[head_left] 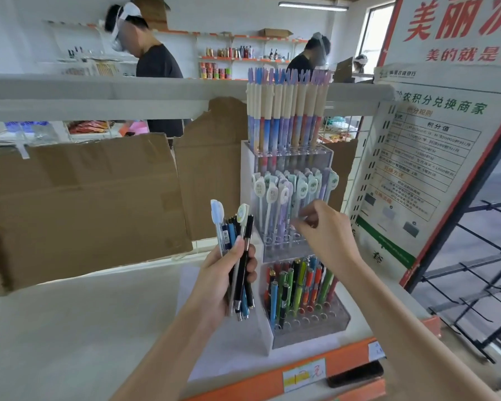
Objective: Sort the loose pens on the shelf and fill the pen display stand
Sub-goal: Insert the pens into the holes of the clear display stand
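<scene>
Your left hand (229, 273) grips a bundle of pens (237, 256) just beside the stand (295, 227). Your right hand (324, 227), fingers curled, seems to pinch a pen at the middle tier, though blur hides it. Line the tip over a free hole, then push straight down.

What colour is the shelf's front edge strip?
Orange front edge strip, seen in the head view.

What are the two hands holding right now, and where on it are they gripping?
The left hand grips a bundle of pens around their middles. The right hand is at the stand's middle tier, fingertips pinched; whether it holds a pen cannot be told.
</scene>
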A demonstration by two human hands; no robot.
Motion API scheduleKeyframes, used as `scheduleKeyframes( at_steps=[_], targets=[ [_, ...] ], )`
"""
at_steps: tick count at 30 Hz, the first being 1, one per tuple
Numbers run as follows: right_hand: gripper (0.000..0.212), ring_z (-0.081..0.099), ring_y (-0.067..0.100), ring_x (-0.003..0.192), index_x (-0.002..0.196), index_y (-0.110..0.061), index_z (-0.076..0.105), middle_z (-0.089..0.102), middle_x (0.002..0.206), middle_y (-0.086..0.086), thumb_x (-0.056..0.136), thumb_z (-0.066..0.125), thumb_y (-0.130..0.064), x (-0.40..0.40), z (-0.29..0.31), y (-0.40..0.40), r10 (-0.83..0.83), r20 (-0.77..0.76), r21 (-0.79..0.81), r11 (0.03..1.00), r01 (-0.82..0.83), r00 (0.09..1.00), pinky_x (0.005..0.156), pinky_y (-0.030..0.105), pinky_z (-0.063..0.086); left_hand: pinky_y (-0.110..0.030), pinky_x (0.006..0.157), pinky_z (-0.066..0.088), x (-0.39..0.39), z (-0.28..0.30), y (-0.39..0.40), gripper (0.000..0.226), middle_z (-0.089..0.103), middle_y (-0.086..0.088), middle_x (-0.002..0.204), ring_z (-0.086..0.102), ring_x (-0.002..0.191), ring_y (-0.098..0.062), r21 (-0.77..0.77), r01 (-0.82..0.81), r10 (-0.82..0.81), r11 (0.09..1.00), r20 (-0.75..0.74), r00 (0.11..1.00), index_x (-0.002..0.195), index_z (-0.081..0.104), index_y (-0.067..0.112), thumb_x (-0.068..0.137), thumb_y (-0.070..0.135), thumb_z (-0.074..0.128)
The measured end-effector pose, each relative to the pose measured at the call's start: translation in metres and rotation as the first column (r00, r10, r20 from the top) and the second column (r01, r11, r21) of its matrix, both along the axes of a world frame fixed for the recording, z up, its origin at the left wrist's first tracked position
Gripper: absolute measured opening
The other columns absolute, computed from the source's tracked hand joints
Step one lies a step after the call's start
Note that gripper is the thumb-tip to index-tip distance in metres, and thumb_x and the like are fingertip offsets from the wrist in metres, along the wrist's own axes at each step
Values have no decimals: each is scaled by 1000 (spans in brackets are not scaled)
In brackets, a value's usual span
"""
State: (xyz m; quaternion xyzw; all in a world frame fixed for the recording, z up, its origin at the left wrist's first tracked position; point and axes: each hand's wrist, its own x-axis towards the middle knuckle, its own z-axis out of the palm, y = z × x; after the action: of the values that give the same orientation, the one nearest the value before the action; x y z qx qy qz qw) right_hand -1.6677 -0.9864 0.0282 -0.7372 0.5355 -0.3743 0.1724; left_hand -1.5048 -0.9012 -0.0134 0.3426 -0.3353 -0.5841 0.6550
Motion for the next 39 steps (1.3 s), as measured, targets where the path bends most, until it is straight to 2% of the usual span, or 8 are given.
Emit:
scheduleKeyframes(
  at_steps=[4, 8, 10, 16, 19, 26, 32, 39],
  targets=[
    [30, 44, -1, 39, 80, -9, 67, 62, 61, 3, 91, 57, -35, 13, 1, 26, 191, 58, 81, 977, -196, 980, 43, 10, 38, -23, 51, 45, -2, -1, -1, 13, 57, -4, 71, 51, 57, -14, -8, 13, -12, 1000, 75, 997, 79, 66, 16, 79, 29, 63],
    [40, 50, 6, 46, 73, -15, 66, 62, 57, 3, 81, 61, -53, 26, 6, 36, 224, 165, 171, 953, -251, 961, 48, 19, 42, -22, 48, 45, -12, 1, -2, 7, 58, -3, 65, 54, 55, -13, -25, 18, -14, 1000, 162, 987, 75, 67, 20, 76, 27, 63],
    [36, 50, 5, 42, 73, -12, 65, 59, 50, -2, 81, 66, -47, 25, 8, 37, 208, 243, 227, 937, -264, 947, 45, 17, 42, -21, 49, 45, -17, 3, -2, 8, 58, -4, 65, 53, 55, -13, -26, 13, -8, 1000, 191, 982, 79, 66, 19, 75, 26, 63],
    [24, 66, 27, 53, 77, 0, 60, 67, 56, 10, 92, 59, -19, 16, 17, 38, 196, 374, 358, 872, -335, 907, 50, 28, 54, -21, 53, 51, -22, 5, 0, 15, 65, -6, 69, 61, 58, -14, 40, 25, -29, 999, 116, 993, 84, 68, 11, 80, 24, 61],
    [16, 66, 21, 52, 88, -2, 57, 66, 57, 8, 94, 52, -16, 6, 29, 36, 161, 487, 329, 877, -351, 858, 49, 24, 54, -21, 47, 47, -19, 4, -3, 19, 60, -6, 65, 54, 53, -15, 54, -14, 7, 998, 116, 993, 87, 61, 4, 78, 20, 62],
    [5, 65, 7, 65, 96, -14, 51, 62, 74, -2, 95, 47, -17, -27, 59, 13, 150, 198, -31, 989, -147, 969, 65, 23, 56, -22, 54, 46, -7, 4, -9, 22, 61, -8, 76, 51, 61, -14, 23, -21, 19, 1000, 67, 998, 94, 59, 1, 80, 17, 62],
    [8, 66, 10, 76, 96, -13, 53, 65, 84, 1, 98, 46, -15, -22, 50, -2, 125, 72, -62, 991, -121, 990, 73, 20, 53, -21, 52, 47, -13, 9, -9, 33, 64, -6, 75, 54, 60, -13, 17, -28, 27, 999, 33, 999, 102, 57, -2, 76, 17, 64],
    [12, 61, -2, 59, 89, -12, 57, 65, 73, -3, 97, 48, -16, -21, 44, -14, 117, 84, -35, 993, -114, 990, 55, 6, 46, -21, 53, 47, -12, 8, -8, 27, 63, -4, 73, 53, 61, -13, 6, -28, 28, 1000, 46, 999, 100, 56, -1, 80, 15, 60]
  ],
)
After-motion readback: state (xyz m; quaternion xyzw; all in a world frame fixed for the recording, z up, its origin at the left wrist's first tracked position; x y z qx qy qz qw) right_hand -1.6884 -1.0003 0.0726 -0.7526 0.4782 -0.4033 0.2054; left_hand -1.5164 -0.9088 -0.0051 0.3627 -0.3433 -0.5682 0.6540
